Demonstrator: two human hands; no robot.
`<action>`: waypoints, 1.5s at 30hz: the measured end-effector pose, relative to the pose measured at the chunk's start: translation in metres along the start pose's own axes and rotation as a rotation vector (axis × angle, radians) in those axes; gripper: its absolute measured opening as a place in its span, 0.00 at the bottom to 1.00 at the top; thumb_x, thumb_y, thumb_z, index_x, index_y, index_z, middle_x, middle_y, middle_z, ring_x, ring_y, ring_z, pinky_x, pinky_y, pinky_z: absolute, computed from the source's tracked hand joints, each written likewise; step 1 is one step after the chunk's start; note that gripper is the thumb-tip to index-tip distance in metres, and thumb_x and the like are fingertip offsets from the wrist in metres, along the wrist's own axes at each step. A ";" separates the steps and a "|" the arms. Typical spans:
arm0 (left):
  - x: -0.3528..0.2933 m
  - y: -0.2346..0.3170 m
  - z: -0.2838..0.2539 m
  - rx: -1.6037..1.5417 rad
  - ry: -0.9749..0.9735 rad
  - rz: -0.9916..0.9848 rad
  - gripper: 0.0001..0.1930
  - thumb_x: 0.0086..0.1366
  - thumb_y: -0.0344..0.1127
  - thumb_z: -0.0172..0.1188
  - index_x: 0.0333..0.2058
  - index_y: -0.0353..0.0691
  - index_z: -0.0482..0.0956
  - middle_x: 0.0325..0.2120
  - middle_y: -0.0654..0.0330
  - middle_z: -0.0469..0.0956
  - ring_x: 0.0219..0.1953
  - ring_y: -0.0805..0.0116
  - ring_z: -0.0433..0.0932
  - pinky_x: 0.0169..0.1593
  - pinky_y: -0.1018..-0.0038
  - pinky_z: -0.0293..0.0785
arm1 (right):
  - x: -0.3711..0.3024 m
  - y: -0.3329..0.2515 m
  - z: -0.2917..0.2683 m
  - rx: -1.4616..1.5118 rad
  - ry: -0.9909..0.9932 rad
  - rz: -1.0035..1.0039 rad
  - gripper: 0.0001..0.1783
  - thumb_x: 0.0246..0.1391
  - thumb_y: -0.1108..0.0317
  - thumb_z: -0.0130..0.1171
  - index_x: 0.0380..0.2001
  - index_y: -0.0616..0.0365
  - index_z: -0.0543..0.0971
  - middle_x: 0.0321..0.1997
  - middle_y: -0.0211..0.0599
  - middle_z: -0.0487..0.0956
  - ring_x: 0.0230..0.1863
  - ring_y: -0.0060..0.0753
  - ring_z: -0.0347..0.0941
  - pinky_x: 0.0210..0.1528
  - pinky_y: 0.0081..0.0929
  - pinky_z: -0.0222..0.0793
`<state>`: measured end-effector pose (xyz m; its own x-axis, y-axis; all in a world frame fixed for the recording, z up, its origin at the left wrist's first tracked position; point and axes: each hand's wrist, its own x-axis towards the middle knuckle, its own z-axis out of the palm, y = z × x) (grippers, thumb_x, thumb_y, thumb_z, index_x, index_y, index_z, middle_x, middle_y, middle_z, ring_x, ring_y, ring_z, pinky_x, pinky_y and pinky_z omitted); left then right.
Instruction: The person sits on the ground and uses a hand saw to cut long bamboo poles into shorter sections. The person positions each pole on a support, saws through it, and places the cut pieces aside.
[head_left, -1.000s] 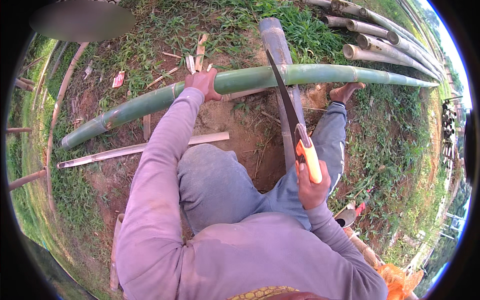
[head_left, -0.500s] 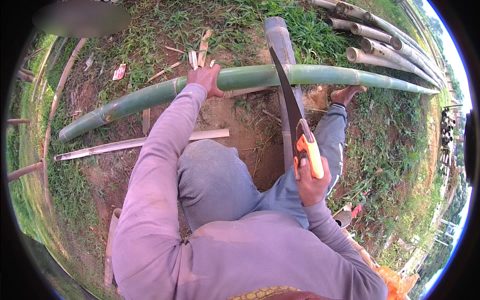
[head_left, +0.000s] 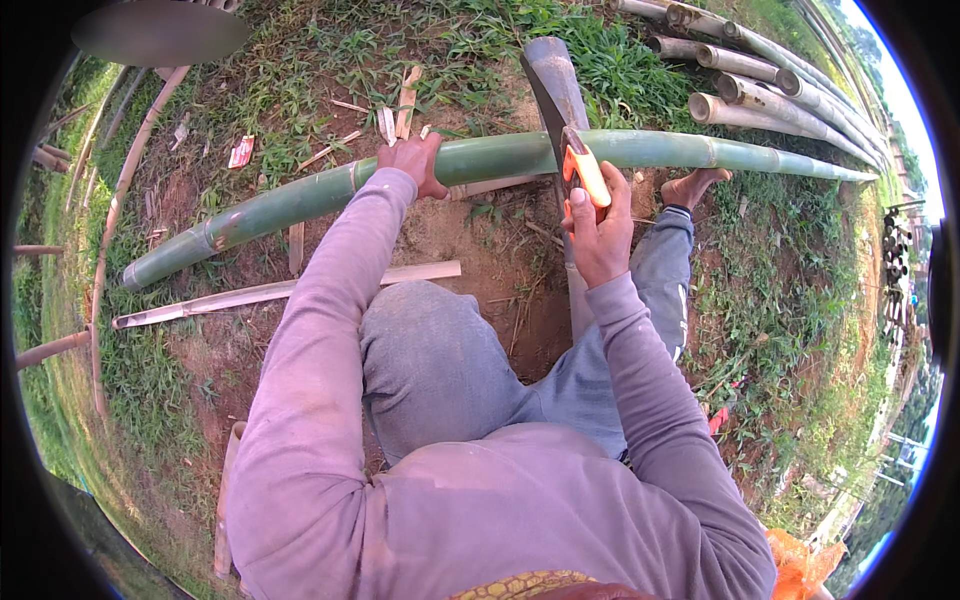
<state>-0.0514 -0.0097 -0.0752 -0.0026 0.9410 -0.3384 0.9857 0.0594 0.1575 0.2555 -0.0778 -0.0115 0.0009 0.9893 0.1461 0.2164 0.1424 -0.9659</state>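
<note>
A long green bamboo pole (head_left: 480, 158) stretches from left to right in front of me, lying across a greyish bamboo post (head_left: 556, 75). My left hand (head_left: 412, 165) is closed round the top of the green pole, left of the post. In my right hand (head_left: 602, 232) is the orange handle of a hand saw (head_left: 586, 172). Its dark blade crosses the green pole beside the post, pointing away from me. Whether the teeth are inside a cut cannot be seen. My bare foot (head_left: 692, 187) rests on the ground just under the pole.
Cut bamboo poles (head_left: 750, 95) are stacked at the far right. A split bamboo strip (head_left: 290, 288) lies on the ground at left, with wood offcuts (head_left: 407, 100) beyond the pole. A bamboo rail (head_left: 118, 210) runs along the left side. Something orange (head_left: 797, 562) lies at lower right.
My right hand has moved forward and up with the saw, bringing its handle close to the green pole. My left hand keeps its grip in nearly the same place.
</note>
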 end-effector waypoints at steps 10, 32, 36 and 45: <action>-0.003 -0.010 0.006 -0.023 0.013 0.032 0.42 0.46 0.52 0.83 0.59 0.48 0.74 0.50 0.50 0.86 0.54 0.44 0.86 0.58 0.51 0.81 | -0.136 -0.048 -0.066 -0.183 -0.028 0.070 0.32 0.72 0.64 0.62 0.72 0.69 0.67 0.58 0.49 0.81 0.41 0.27 0.80 0.41 0.24 0.78; -0.001 0.004 0.005 -0.030 0.025 0.033 0.40 0.46 0.54 0.82 0.56 0.47 0.75 0.49 0.50 0.86 0.52 0.44 0.86 0.58 0.52 0.82 | -0.051 -0.005 -0.033 -0.119 0.030 0.039 0.28 0.73 0.66 0.61 0.69 0.67 0.71 0.57 0.52 0.84 0.52 0.35 0.83 0.55 0.36 0.81; 0.001 0.010 -0.001 -0.038 0.033 0.074 0.40 0.46 0.54 0.82 0.57 0.48 0.75 0.50 0.50 0.87 0.53 0.44 0.86 0.58 0.53 0.82 | 0.031 0.017 0.001 -0.191 0.076 -0.141 0.25 0.71 0.69 0.64 0.67 0.64 0.74 0.54 0.47 0.85 0.46 0.31 0.82 0.51 0.32 0.80; -0.001 -0.001 0.007 -0.035 0.068 0.043 0.40 0.45 0.54 0.82 0.56 0.48 0.76 0.48 0.51 0.87 0.52 0.44 0.86 0.57 0.52 0.82 | -0.174 0.004 -0.090 -0.099 -0.001 -0.033 0.33 0.73 0.65 0.61 0.71 0.75 0.65 0.66 0.60 0.79 0.65 0.46 0.81 0.65 0.38 0.79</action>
<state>-0.0510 -0.0134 -0.0816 0.0266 0.9633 -0.2672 0.9788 0.0292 0.2028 0.3439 -0.2523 -0.0215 -0.0090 0.9842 0.1767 0.3113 0.1707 -0.9348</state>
